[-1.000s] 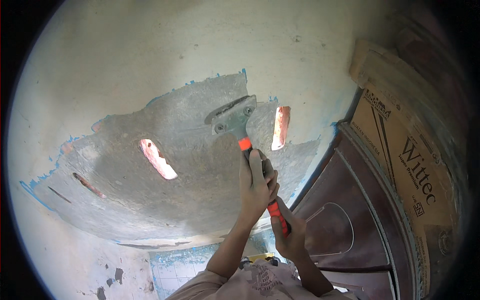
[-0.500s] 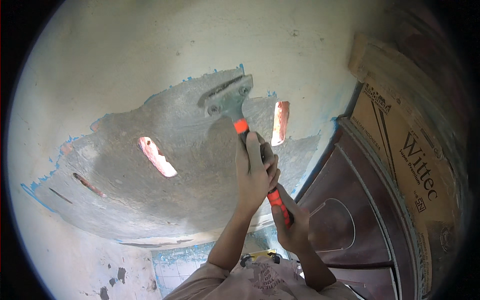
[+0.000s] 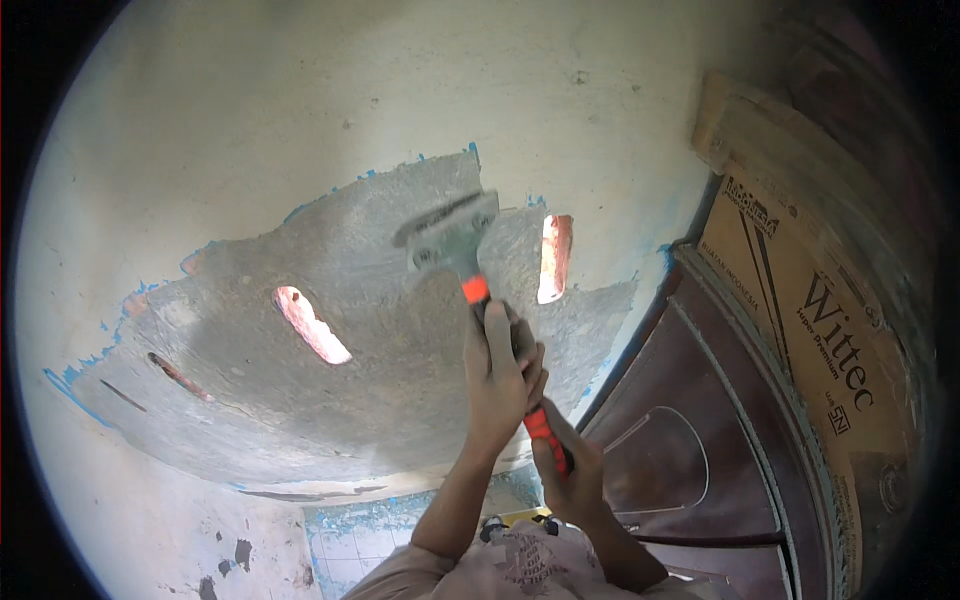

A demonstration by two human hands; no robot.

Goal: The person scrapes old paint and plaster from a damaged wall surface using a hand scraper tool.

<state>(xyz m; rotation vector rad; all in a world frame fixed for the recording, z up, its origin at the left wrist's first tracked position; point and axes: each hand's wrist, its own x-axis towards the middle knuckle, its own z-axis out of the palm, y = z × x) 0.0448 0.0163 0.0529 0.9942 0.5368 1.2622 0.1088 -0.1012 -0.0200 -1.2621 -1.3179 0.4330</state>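
Observation:
A long-handled wall scraper (image 3: 452,242) with a wide metal head, two screws and a black and orange handle is held in both hands. My left hand (image 3: 497,365) is wrapped round the upper handle, below the orange collar. Lower down, my right hand (image 3: 572,477) grips the orange and black end. The blade lies over a grey bare patch (image 3: 370,290) of the wall, below the edge of the cream paint (image 3: 260,110). Whether the blade touches the wall is hard to tell. Bits of blue paint (image 3: 473,150) line the patch's upper edge.
Two bright slots, a left slot (image 3: 312,325) and a right slot (image 3: 555,258), pierce the wall. On the right stand a dark brown panelled door (image 3: 660,450) and a flattened cardboard sheet (image 3: 775,260). Pale floor tiles (image 3: 345,550) show below.
The scraper has come down the wall toward me, with both hands still round its handle. Its blade is now farther below the paint edge. The view has shifted slightly.

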